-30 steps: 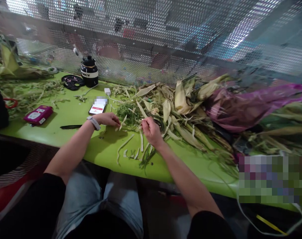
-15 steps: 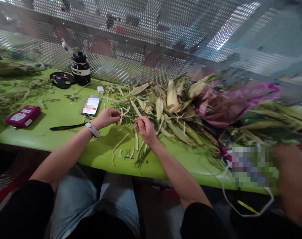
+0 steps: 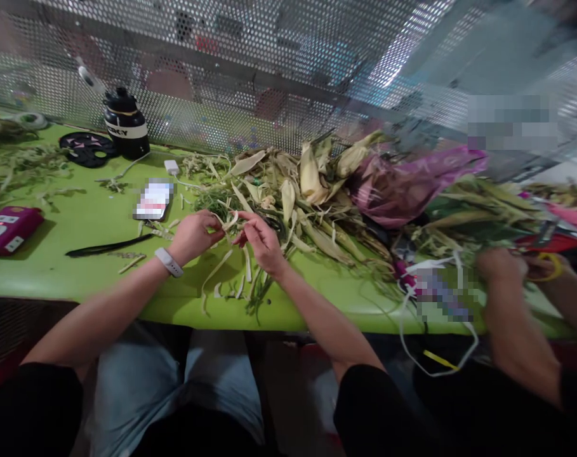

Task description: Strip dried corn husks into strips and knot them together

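Above the front of the green table [image 3: 45, 270], my left hand [image 3: 197, 238] pinches a pale strip of corn husk [image 3: 231, 221]. My right hand [image 3: 263, 244] has its fingers bent at the other side of the same strip, fingertips closed on it; the exact grip is partly hidden. Below my hands lie loose husk strips [image 3: 248, 265] and thin green strands [image 3: 257, 293]. Just behind them spreads a heap of corn husks [image 3: 288, 200], some whole and wide, others torn narrow.
A phone [image 3: 153, 200], a black strap [image 3: 107, 245] and a magenta device [image 3: 12, 231] lie leftward. A black bottle [image 3: 125, 124] stands near the mesh panel [image 3: 212, 82]. Rightward are a pink plastic bag [image 3: 397, 190] and a co-worker's hands [image 3: 502, 266].
My right hand has moved up and in to meet the left at the husk strip. The view has shifted rightward, and a co-worker's second hand now shows at the right.
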Available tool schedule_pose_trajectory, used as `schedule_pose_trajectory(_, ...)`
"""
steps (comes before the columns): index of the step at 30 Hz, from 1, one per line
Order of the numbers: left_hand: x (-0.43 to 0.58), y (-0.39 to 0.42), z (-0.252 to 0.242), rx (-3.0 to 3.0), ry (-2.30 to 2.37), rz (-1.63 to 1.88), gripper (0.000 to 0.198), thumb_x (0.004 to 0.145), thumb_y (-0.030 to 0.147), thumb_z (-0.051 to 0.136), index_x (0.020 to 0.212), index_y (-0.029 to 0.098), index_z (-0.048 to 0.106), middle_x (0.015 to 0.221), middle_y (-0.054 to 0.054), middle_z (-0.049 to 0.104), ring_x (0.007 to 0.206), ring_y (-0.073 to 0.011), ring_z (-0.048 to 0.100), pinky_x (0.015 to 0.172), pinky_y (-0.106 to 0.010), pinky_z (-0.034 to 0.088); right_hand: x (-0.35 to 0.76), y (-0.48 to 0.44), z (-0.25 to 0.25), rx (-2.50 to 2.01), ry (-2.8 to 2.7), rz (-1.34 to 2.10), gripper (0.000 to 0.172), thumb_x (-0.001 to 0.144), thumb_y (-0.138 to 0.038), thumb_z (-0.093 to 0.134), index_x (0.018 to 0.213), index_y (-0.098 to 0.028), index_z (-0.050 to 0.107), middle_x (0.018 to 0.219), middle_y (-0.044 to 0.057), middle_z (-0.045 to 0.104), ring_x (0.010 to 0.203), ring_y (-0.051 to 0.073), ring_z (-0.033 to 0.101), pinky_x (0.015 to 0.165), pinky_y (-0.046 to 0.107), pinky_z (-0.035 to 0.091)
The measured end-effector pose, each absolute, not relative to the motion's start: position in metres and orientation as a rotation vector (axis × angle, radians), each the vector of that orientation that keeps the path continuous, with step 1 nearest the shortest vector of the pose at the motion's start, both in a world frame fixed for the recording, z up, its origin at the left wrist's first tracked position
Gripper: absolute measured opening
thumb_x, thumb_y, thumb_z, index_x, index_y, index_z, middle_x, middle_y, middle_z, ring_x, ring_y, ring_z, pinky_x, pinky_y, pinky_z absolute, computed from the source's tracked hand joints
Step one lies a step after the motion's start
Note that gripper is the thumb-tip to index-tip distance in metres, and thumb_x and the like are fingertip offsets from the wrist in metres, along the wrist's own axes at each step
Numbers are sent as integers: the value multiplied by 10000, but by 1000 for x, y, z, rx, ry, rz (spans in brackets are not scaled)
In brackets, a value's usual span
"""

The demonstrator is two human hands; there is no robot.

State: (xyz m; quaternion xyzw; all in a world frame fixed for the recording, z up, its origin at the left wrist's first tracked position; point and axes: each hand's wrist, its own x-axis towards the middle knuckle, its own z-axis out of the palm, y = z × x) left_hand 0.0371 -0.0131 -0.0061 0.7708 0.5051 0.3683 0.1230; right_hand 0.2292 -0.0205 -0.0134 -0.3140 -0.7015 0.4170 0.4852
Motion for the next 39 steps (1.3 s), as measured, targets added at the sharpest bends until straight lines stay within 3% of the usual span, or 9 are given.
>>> schedule_pose_trajectory(4,39,-12,-11,2191,1337,951,184,796,301,646,693,161,708,652,-34,680,549,-117,541,550,-244,393,225,-16,-18,-744,-1603,1147,360,907,-579,512,945,-228,584,869,19,643,683,120,606,673,279,527)
schedule_pose_trajectory(6,41,-12,-12,2077,1234,1008,202,784,281,654,921,148,723,666,-26,668,571,-120,560,568,-242,427,226,-11,-21,-738,-1509,1171,348,891,-568,548,929,-224,585,789,-9,611,648,106,585,689,271,525)
schedule_pose_trajectory(8,42,-12,-11,1881,1059,1074,487,760,248,668,1234,148,615,775,-34,689,675,-141,626,640,-257,491,228,-6,-23,-737,-1419,1218,347,864,-567,587,892,-222,575,776,-22,599,621,96,566,668,261,520)
schedule_pose_trajectory(10,44,-12,-9,1667,883,1066,596,756,241,672,1332,167,537,911,-57,702,810,-164,668,751,-296,538,231,-2,-24,-736,-1385,1286,358,845,-572,609,854,-217,566,769,-22,598,599,92,548,619,250,506)
schedule_pose_trajectory(13,46,-13,-6,1459,779,1003,328,778,324,695,1061,158,682,988,-70,713,858,-175,675,861,-348,539,235,1,-21,-707,-1416,1380,359,846,-560,620,826,-207,565,725,-23,586,562,90,524,554,240,473)
schedule_pose_trajectory(15,48,-14,-5,1400,773,998,279,757,378,743,900,142,707,942,-65,726,825,-168,670,870,-348,532,237,1,-18,-685,-1431,1397,354,848,-550,628,824,-202,568,714,-24,586,546,87,515,538,240,460)
schedule_pose_trajectory(23,51,-17,-12,1228,806,884,374,711,411,816,960,156,700,861,-54,747,756,-156,707,784,-322,573,237,1,-16,-734,-1571,1221,370,891,-571,569,866,-202,568,563,-72,486,443,67,422,454,216,370)
schedule_pose_trajectory(33,54,-19,-7,1074,871,970,457,644,367,870,994,168,656,891,-42,736,759,-164,721,719,-296,584,237,1,-16,-698,-1621,1145,381,890,-579,565,865,-199,557,669,-46,544,549,73,528,551,218,457)
schedule_pose_trajectory(39,53,-16,-13,1161,848,1013,354,654,360,859,872,168,659,836,-9,706,727,-120,675,678,-239,549,233,1,-18,-710,-1568,1230,418,863,-621,571,888,-204,552,709,-35,590,528,72,523,531,225,452)
